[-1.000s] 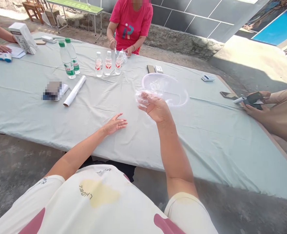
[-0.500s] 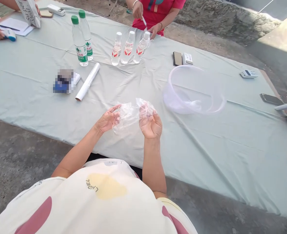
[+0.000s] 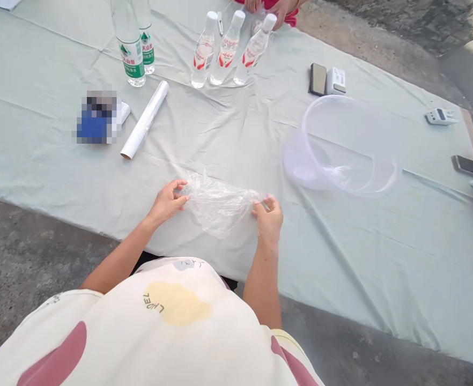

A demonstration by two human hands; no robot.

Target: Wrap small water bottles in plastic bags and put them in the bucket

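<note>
A crumpled sheet of clear plastic film (image 3: 220,206) stretches between my two hands, just above the near side of the cloth-covered table (image 3: 341,257). My left hand (image 3: 168,202) pinches its left end between thumb and fingers. At the opposite end, my right hand (image 3: 269,217) grips the film with closed fingertips. The film is wrinkled and see-through, and its lower edge hangs loosely toward the cloth. Beyond my left hand lies a white roll (image 3: 145,122) with a brown core. To the right of my right hand rests a translucent, pale purple ring-shaped item (image 3: 301,155).
Two green-labelled water bottles (image 3: 132,56) and three small white-capped bottles (image 3: 225,51) stand farther back. A blurred-out box (image 3: 97,120) lies at left. Phones (image 3: 318,79) and white devices (image 3: 441,116) lie at right. A co-worker's hands (image 3: 279,9) show at the far edge.
My hands have moved apart, and the film between them is spread wider. My right hand has turned palm-down and shifted right. The view has tilted lower, cutting off the bottle tops.
</note>
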